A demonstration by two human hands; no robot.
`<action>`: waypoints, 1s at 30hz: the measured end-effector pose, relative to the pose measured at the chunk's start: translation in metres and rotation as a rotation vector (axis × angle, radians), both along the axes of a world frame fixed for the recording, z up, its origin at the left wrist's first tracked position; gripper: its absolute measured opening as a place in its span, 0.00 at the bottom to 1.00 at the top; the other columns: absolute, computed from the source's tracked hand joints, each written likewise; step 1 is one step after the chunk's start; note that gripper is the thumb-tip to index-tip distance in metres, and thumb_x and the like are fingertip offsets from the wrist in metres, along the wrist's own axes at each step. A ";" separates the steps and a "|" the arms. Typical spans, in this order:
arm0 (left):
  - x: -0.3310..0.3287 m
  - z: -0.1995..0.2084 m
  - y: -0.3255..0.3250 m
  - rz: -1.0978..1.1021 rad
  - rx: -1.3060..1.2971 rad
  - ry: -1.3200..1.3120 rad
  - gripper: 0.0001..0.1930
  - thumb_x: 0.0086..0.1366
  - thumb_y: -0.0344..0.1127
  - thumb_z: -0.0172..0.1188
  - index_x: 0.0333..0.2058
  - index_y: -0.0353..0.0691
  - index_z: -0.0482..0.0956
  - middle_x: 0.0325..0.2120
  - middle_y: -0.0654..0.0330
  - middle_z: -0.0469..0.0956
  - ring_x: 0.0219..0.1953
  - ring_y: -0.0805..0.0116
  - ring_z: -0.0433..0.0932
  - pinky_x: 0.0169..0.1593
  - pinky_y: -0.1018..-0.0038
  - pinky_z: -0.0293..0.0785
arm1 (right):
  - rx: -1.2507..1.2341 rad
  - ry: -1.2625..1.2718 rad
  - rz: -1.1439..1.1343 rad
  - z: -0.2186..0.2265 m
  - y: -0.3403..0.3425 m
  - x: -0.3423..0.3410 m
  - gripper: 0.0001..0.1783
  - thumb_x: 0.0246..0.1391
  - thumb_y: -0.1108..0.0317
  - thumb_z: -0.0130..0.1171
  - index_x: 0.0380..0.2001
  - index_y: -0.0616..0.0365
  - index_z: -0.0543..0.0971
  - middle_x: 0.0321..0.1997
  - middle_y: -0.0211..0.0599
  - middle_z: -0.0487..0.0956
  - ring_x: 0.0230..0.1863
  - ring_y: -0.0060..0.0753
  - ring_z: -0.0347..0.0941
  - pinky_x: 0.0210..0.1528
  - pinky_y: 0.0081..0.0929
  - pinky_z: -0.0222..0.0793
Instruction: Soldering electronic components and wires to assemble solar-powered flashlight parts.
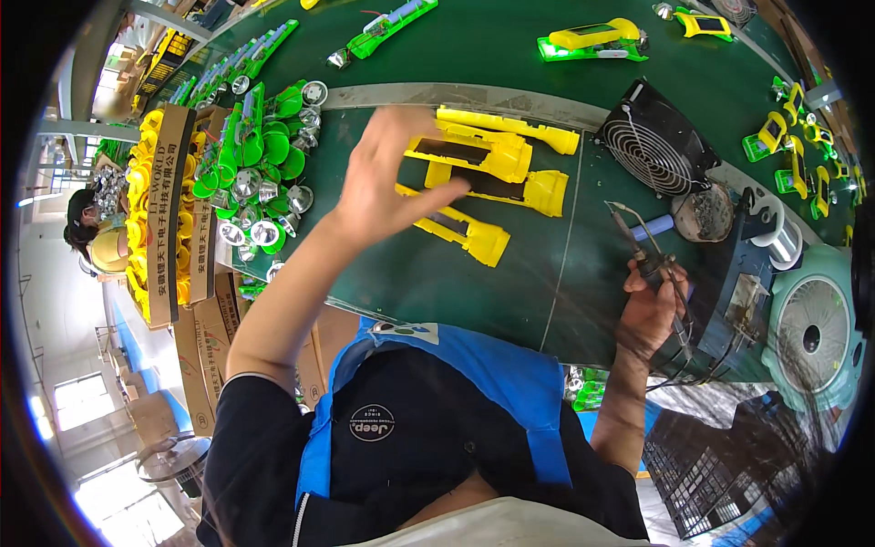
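My left hand is over a group of yellow plastic flashlight housings on the green bench. Its thumb stretches away from the fingers, and the end of the top housing shows between them; the fingers are blurred, and contact is not clear. Dark rectangular panels sit in some housings. Another yellow housing lies nearest me. My right hand grips a soldering iron with a thin curved tube beside it, its tip pointing up and left above the bench.
A black fan stands beyond the iron, near a round tin, a solder spool and a turquoise fan. Green lamp parts with silver reflectors are heaped at left, beside a carton of yellow parts. Lit lamp assemblies lie across the far side.
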State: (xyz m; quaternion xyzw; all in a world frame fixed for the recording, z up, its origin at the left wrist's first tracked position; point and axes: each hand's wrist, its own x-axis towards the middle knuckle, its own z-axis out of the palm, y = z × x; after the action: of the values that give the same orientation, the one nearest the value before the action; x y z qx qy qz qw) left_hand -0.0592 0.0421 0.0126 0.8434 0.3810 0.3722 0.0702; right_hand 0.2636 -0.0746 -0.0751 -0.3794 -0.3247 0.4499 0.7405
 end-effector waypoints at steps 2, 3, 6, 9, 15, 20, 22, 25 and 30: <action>-0.021 -0.002 -0.021 -0.179 -0.075 0.246 0.22 0.45 0.37 0.72 0.39 0.39 0.74 0.37 0.54 0.74 0.40 0.51 0.74 0.45 0.62 0.72 | -0.018 -0.057 -0.041 0.000 0.000 -0.001 0.18 0.57 0.58 0.55 0.41 0.62 0.68 0.25 0.44 0.75 0.28 0.35 0.71 0.40 0.33 0.69; -0.026 -0.007 -0.033 -0.176 -0.150 0.377 0.17 0.48 0.35 0.69 0.36 0.41 0.74 0.35 0.56 0.73 0.38 0.54 0.73 0.41 0.62 0.73 | -0.036 -0.074 -0.054 0.002 0.000 -0.002 0.18 0.58 0.58 0.55 0.41 0.62 0.68 0.25 0.44 0.75 0.28 0.35 0.72 0.41 0.33 0.69; -0.016 -0.030 -0.060 -0.124 -0.205 0.330 0.14 0.50 0.35 0.67 0.35 0.42 0.74 0.35 0.57 0.73 0.37 0.56 0.74 0.40 0.64 0.73 | -0.001 -0.122 -0.069 0.013 0.002 -0.014 0.19 0.59 0.57 0.53 0.41 0.63 0.67 0.26 0.43 0.74 0.30 0.36 0.73 0.42 0.36 0.70; 0.008 -0.034 -0.068 -0.214 -0.231 0.136 0.13 0.49 0.34 0.68 0.33 0.40 0.75 0.34 0.57 0.74 0.37 0.56 0.75 0.40 0.65 0.74 | 0.090 -0.220 -0.045 0.033 0.002 -0.040 0.21 0.59 0.53 0.53 0.43 0.60 0.64 0.29 0.42 0.72 0.26 0.38 0.74 0.43 0.41 0.72; -0.044 0.010 0.106 0.349 0.242 0.120 0.16 0.51 0.33 0.64 0.40 0.39 0.75 0.41 0.55 0.75 0.48 0.53 0.72 0.51 0.62 0.66 | 0.061 -0.343 0.183 0.052 0.016 -0.104 0.23 0.59 0.52 0.56 0.46 0.56 0.62 0.37 0.42 0.72 0.30 0.41 0.78 0.40 0.41 0.75; -0.077 -0.013 0.236 0.496 -0.193 0.594 0.41 0.53 0.58 0.62 0.63 0.53 0.56 0.50 0.53 0.72 0.52 0.52 0.70 0.54 0.51 0.60 | -0.003 -0.342 0.300 0.043 0.029 -0.109 0.22 0.58 0.54 0.57 0.46 0.57 0.62 0.38 0.45 0.73 0.31 0.39 0.78 0.43 0.41 0.75; -0.066 -0.021 0.246 0.439 -0.275 0.810 0.33 0.59 0.46 0.58 0.63 0.63 0.56 0.47 0.51 0.72 0.51 0.52 0.71 0.55 0.50 0.58 | 0.014 -0.395 0.249 0.039 0.032 -0.104 0.24 0.57 0.53 0.57 0.45 0.57 0.62 0.37 0.45 0.73 0.27 0.39 0.77 0.39 0.41 0.76; -0.050 -0.008 0.226 0.395 -0.274 0.891 0.29 0.60 0.36 0.52 0.60 0.69 0.61 0.42 0.50 0.72 0.48 0.55 0.72 0.52 0.50 0.58 | 0.034 -0.249 0.238 0.035 0.042 -0.100 0.19 0.62 0.57 0.52 0.43 0.59 0.60 0.32 0.44 0.71 0.23 0.37 0.76 0.37 0.41 0.77; -0.075 0.041 0.113 0.239 -0.336 0.674 0.21 0.59 0.42 0.55 0.52 0.63 0.69 0.36 0.48 0.72 0.41 0.54 0.75 0.44 0.55 0.62 | 0.013 -0.085 0.171 0.029 0.067 -0.116 0.20 0.60 0.54 0.53 0.44 0.57 0.63 0.31 0.39 0.74 0.25 0.37 0.76 0.42 0.45 0.75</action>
State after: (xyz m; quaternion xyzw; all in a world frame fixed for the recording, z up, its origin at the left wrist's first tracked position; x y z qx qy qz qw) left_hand -0.1347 0.1554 0.0534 0.8449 0.5336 0.0127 0.0344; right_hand 0.1477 -0.0071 -0.0458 -0.3641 -0.3897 0.4928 0.6875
